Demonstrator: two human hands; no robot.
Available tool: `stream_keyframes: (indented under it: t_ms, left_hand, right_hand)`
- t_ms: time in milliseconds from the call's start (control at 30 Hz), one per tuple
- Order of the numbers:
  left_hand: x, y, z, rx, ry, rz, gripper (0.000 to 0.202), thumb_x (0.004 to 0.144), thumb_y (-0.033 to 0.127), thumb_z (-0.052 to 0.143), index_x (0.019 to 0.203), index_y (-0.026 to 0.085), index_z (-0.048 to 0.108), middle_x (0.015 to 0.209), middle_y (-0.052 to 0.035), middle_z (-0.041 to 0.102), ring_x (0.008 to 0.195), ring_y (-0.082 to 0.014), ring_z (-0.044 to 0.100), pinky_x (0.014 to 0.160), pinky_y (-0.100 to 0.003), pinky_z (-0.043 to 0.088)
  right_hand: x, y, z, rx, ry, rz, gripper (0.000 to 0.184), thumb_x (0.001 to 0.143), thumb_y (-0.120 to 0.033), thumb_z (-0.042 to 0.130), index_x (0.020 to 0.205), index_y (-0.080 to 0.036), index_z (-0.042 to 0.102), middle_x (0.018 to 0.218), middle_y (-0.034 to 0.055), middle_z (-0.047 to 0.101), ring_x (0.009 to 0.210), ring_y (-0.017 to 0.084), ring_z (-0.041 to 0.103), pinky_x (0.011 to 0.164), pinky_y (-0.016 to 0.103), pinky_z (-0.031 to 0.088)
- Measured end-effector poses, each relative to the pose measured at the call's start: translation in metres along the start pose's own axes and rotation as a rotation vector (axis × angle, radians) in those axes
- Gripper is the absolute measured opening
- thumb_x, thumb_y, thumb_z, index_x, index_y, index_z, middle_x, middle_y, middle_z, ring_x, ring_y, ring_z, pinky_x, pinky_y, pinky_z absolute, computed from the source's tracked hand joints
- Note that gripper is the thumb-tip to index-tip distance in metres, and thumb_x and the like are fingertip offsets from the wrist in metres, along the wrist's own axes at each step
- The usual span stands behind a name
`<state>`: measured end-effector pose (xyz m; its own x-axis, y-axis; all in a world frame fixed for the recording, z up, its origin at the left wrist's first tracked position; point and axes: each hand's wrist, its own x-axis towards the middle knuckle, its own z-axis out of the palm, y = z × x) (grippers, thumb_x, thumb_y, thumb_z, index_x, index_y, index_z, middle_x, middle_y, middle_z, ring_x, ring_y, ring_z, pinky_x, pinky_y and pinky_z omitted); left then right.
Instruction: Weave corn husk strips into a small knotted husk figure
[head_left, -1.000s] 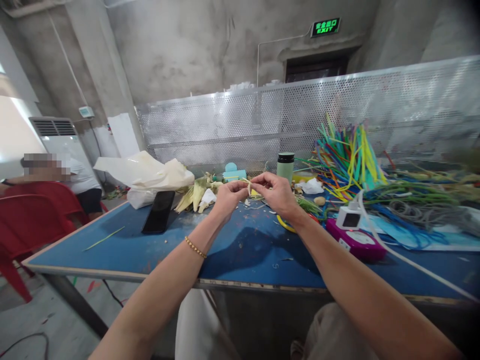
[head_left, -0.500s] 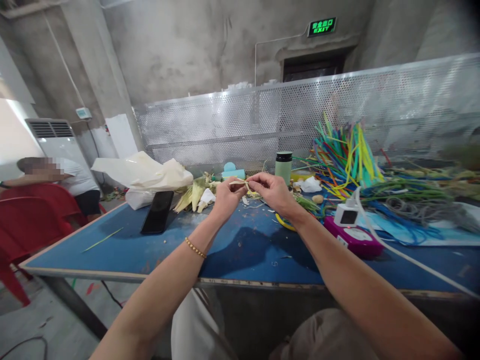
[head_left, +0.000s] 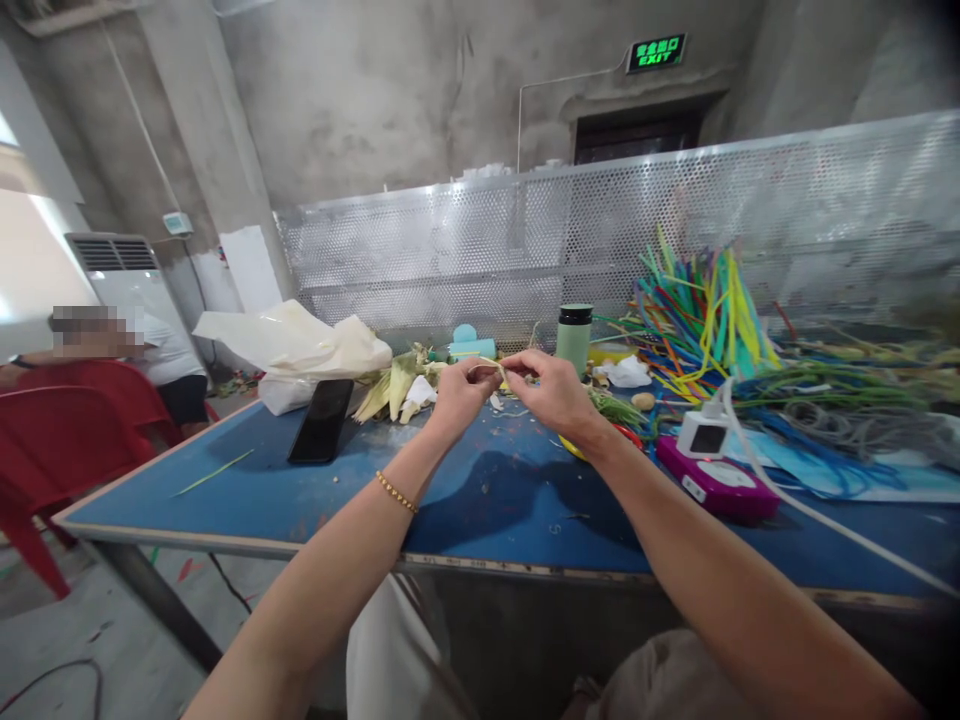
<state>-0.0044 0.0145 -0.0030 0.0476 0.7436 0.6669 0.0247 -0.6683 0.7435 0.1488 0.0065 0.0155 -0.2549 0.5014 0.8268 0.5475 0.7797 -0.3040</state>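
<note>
My left hand (head_left: pixel 463 397) and my right hand (head_left: pixel 553 388) meet above the middle of the blue table (head_left: pixel 300 510), fingertips nearly touching. Between their pinched fingers is a thin, pale yellow-green strip (head_left: pixel 486 362) that looks like plant husk. Both hands are closed on it; the fingers hide part of its length. Left of my left hand lie dry corn husks (head_left: pixel 397 388) and a crumpled white scrap (head_left: pixel 418 395). A green bottle with a black lid (head_left: pixel 574 338) stands just behind my right hand.
A black phone (head_left: pixel 321 420) lies left, beside a white plastic bag (head_left: pixel 300 345). At right are a purple box (head_left: pixel 724 485) with a white charger (head_left: pixel 703 432) and cable, and a bundle of colourful pipe cleaners (head_left: pixel 705 310). A perforated metal screen (head_left: pixel 450 245) borders the back.
My hands have drawn slightly closer together around the strip, with the fingers still pinching it. The whole view has shifted a little, so the surroundings appear farther right.
</note>
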Motion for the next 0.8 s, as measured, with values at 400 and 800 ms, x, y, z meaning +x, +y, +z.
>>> stream_keyframes:
  t_ms: [400, 800]
  left_hand:
    - [0.000, 0.005, -0.002, 0.253, -0.002, 0.084, 0.011, 0.072, 0.023, 0.065, 0.067, 0.013, 0.063, 0.062, 0.0000, 0.056, 0.059, -0.0106, 0.044, 0.057, -0.024, 0.033]
    - [0.001, 0.004, 0.001, 0.079, -0.096, -0.025, 0.022, 0.065, 0.032, 0.075, 0.068, 0.013, 0.065, 0.055, 0.0013, 0.054, 0.055, -0.0098, 0.044, 0.055, -0.025, 0.034]
  right_hand:
    - [-0.001, -0.003, 0.005, -0.029, 0.022, 0.084, 0.018, 0.078, -0.014, 0.056, 0.087, -0.018, 0.072, 0.087, 0.0067, 0.074, 0.080, 0.021, 0.068, 0.074, 0.031, 0.050]
    - [0.000, 0.003, 0.002, -0.064, -0.010, 0.048, 0.011, 0.081, -0.020, 0.059, 0.079, -0.018, 0.069, 0.082, 0.0071, 0.073, 0.078, 0.021, 0.066, 0.074, 0.032, 0.047]
